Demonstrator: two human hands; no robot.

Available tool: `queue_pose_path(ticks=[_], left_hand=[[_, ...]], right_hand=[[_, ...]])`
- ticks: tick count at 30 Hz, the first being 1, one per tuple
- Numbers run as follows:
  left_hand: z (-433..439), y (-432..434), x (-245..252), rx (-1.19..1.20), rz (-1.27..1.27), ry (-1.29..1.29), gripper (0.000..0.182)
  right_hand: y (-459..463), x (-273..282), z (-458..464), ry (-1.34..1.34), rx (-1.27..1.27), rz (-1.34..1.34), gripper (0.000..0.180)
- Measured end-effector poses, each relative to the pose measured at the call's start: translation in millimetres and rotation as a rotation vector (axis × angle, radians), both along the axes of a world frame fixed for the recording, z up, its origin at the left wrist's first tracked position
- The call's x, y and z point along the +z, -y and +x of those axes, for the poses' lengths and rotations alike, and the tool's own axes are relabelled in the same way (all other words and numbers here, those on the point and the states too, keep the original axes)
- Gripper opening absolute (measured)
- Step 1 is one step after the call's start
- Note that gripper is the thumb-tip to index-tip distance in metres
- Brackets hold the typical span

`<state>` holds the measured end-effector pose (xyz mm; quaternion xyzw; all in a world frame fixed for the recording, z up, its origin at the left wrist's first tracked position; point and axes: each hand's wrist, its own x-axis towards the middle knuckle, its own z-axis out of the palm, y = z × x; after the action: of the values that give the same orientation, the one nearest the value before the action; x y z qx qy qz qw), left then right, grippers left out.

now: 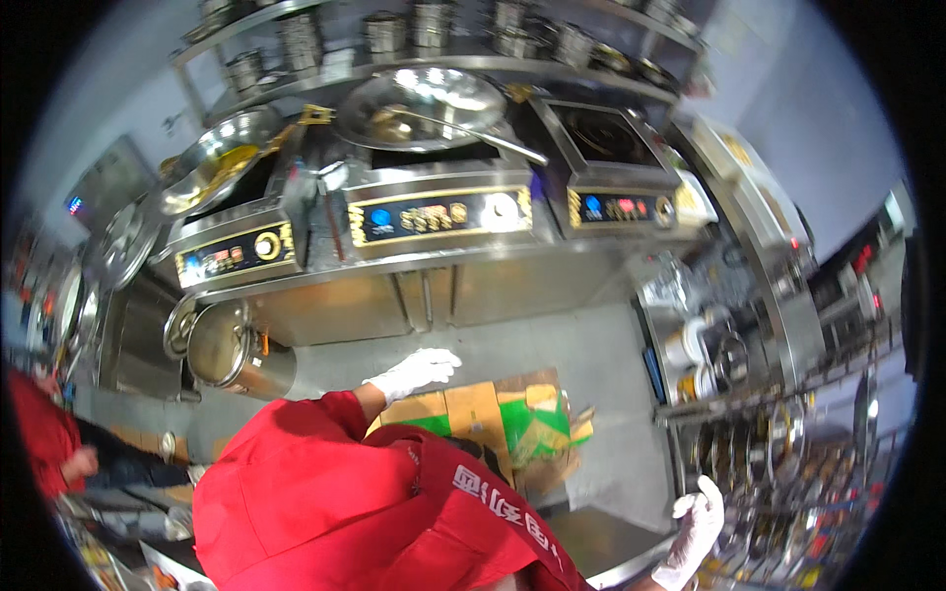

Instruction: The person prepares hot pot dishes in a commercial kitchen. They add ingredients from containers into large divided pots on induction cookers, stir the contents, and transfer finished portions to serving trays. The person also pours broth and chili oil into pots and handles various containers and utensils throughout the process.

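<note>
My left hand [415,373], in a white glove, hangs over the floor before the steel counter, fingers spread and holding nothing. Low on the right, my right hand [696,528], gloved too, has its fingers apart and empty, near a metal rack. On the counter ahead, a large steel wok [421,89] with a long-handled ladle [473,133] in it sits on the middle induction cooker [443,214]. At the left cooker [235,255] a second wok [222,159] holds something yellow. No wok stands on the right cooker [602,137].
A tall steel stockpot [222,347] stands on the floor at left. Flattened cardboard [473,421] lies underfoot. A wire rack [783,458] and side shelving [768,295] line the right. A co-worker in a red top [44,436] is at far left.
</note>
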<state>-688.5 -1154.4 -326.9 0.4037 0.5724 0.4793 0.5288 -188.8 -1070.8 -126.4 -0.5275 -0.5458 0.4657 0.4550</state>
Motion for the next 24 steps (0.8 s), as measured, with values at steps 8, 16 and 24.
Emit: queue_pose_path(ticks=[8,16,24], left_hand=[[-146,-8,140,0.246,0.217,-0.236,0.024],[-256,-77,257,0.047,0.423,-0.516,0.025],[-293,-186,341,0.079,0.526,-0.573,0.022]], right_hand=[[-148,48,-250,0.095,0.564,0.043,0.021],[-255,118,-433,-0.104,0.333,0.007,0.047],[-426,153,-461,-0.220,0.329,0.075,0.035]])
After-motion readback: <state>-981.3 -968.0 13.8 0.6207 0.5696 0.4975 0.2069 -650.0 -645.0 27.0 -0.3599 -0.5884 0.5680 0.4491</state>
